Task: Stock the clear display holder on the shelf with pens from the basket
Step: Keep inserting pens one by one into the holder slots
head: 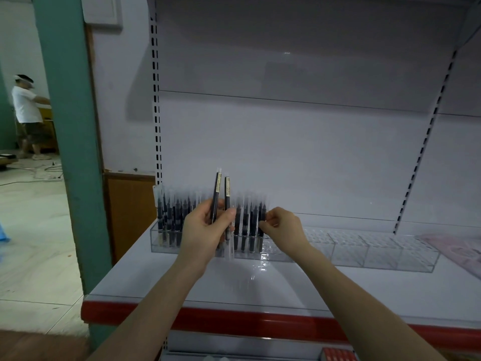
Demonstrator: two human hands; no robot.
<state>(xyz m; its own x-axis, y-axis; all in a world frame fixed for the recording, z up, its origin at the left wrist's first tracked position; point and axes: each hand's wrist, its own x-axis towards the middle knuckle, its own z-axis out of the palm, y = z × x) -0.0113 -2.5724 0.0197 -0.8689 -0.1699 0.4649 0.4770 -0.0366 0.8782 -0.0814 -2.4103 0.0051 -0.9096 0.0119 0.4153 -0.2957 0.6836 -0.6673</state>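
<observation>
Black pens (215,198): seemed light, stiff, slick; best gripped mid-barrel | left hand (205,227) curled round two | right hand (282,225) pinched one in clear display holder (364,254)

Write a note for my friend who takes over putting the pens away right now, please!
Left hand: holds two pens upright in front of the holder.
Right hand: pinches the end pen of the standing row.
The holder sits on the shelf.
Done: its left part is full of pens.
Left: its right part holds none. Slot in the two held pens, then fill rightward.
Basket: not in view.
</observation>
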